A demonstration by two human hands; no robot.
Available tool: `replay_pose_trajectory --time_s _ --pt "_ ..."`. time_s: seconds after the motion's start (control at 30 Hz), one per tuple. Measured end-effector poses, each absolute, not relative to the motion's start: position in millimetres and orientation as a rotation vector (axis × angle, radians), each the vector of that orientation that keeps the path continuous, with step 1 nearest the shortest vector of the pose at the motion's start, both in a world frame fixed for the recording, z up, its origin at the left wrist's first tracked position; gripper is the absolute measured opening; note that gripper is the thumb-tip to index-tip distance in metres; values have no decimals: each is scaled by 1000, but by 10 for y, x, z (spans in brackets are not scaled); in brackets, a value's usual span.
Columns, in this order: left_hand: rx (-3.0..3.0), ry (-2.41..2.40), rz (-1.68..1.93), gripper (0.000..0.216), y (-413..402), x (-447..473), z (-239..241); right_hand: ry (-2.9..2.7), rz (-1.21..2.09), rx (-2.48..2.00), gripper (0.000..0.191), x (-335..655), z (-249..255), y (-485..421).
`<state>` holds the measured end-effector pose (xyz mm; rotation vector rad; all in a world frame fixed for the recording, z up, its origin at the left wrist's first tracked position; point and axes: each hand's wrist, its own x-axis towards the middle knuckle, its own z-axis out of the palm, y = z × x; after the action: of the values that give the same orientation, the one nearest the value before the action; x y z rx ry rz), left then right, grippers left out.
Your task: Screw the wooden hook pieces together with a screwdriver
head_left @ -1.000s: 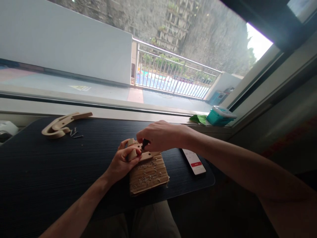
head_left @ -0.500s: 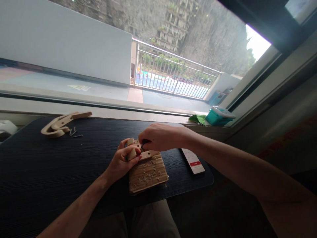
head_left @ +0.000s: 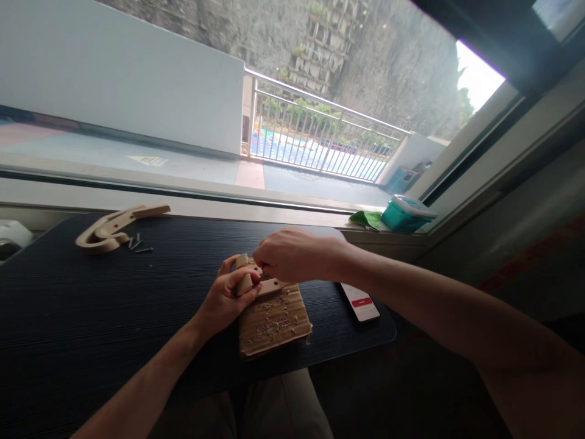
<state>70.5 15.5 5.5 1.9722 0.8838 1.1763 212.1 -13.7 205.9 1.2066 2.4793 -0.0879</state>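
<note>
My left hand [head_left: 228,291] is closed around the left end of a pale wooden piece [head_left: 269,287] with two prongs and dark round holes. This piece lies on a corrugated cardboard pad [head_left: 274,320] pitted with small holes. Over the wood, my right hand [head_left: 290,255] is closed, its fingertips pressed together near a hole. Something small and dark shows below those fingertips, too hidden to name. Farther left, bent wooden parts [head_left: 103,235] rest one against another on the dark table, with several metal screws [head_left: 137,242] beside them.
A phone [head_left: 361,303] with a lit screen lies right of the pad, partly under my right forearm. On the window sill sit a teal box [head_left: 404,214] with a pale lid and a green cloth [head_left: 367,219]. The dark table [head_left: 150,305] ends at a rounded right corner.
My right hand has turned slightly at the wrist, and the dark thing in its fingers shows less than before. My left hand and the wooden piece stay in place.
</note>
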Motion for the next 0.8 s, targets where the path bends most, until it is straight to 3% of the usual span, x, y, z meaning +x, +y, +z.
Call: replay_pose_trajectory --time_s 0.4,0.8 --pt "2063 762 941 43 182 517 151 2473 -83 1250 20 2152 2034 -83" --pt "2205 719 949 38 196 499 187 2485 -112 1231 22 2207 2014 -86"
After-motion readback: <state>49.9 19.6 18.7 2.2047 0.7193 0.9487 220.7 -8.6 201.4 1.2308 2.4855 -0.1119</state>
